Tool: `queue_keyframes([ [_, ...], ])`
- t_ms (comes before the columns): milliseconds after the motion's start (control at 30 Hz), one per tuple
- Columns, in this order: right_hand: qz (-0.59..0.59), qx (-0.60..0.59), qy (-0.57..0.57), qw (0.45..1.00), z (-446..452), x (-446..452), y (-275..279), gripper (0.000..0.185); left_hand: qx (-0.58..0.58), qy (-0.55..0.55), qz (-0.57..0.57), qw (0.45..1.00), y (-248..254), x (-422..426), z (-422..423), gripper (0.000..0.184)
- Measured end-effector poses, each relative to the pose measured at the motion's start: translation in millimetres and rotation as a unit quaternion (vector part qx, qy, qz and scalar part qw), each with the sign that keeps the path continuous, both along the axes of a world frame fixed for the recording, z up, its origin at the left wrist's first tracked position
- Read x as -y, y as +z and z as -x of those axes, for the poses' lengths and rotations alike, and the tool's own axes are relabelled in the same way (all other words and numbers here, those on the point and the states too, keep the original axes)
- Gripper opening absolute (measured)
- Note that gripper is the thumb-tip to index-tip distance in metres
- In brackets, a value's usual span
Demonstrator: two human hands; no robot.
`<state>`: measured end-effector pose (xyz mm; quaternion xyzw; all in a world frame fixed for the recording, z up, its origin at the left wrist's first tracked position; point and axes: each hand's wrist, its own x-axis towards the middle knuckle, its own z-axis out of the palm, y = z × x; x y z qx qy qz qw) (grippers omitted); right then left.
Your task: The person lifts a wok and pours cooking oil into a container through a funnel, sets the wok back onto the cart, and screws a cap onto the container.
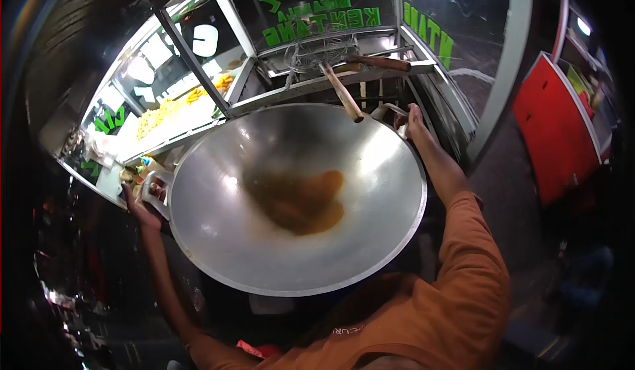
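Head view, read from left to right. A lit display case (221,87) holds yellow food (162,117) behind its frame. Nearer, my left hand (146,218) is at the left loop handle (151,203), its fingers curled through the opening and the thumb standing apart on the outer side. The wide metal wok (218,241) occupies the centre, between my two arms and in front of my torso, its mouth open towards the camera. A shallow brown patch (304,205), apparently liquid, lies in the bowl. Beyond the far rim rests a wire skimmer (303,56); a wooden handle (343,93) reaches over that rim. My right hand (415,124) is closed about the right loop handle (386,109), part of its grip hidden. Farther right stands a red panel (548,128).

I judge the step in hand to be a two-handed hold that steadies or bears the wok; whether anything supports it beneath, I cannot tell. Any shift would call for an even grip, a controlled tilt and clearance from the overhanging wooden handle.
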<state>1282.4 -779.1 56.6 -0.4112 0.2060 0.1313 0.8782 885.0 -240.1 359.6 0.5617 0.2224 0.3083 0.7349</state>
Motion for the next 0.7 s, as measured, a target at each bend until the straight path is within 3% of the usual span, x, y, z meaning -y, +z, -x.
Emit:
queue_keyframes([
  [33, 0.018, -0.002, 0.008, 1.0, -16, 3, -7, 0.036, -0.006, -0.008, 0.013, 1.0, 3, 22, -13, 0.069],
  [167, 0.02, -0.076, 0.025, 0.997, -78, 10, -27, 0.048, -0.041, 0.001, 0.007, 0.999, -29, 26, -57, 0.069],
  [300, 0.011, -0.027, 0.032, 0.999, -129, 18, -40, 0.042, -0.029, -0.032, 0.043, 0.998, -63, 21, -100, 0.061],
  [400, 0.045, 0.1, -0.033, 0.993, -152, 19, -49, 0.031, -0.056, 0.002, 0.037, 0.998, -92, 15, -130, 0.04],
  [500, 0.111, 0.319, -0.017, 0.941, -201, 36, -110, 0.045, -0.125, 0.013, 0.0, 0.992, -126, 11, -157, 0.03],
  [533, 0.106, 0.359, 0.009, 0.927, -222, 45, -132, 0.046, -0.142, 0.011, 0.069, 0.987, -148, -8, -167, 0.028],
  [567, 0.249, 0.382, 0.002, 0.89, -232, 51, -132, 0.047, -0.166, 0.041, 0.104, 0.98, -159, -3, -178, 0.023],
  [600, 0.31, 0.375, -0.012, 0.874, -234, 53, -127, 0.047, -0.177, 0.03, 0.082, 0.98, -171, -2, -186, 0.02],
  [700, 0.327, 0.335, -0.034, 0.883, -238, 56, -113, 0.045, -0.173, -0.006, 0.009, 0.985, -218, -8, -209, 0.013],
])
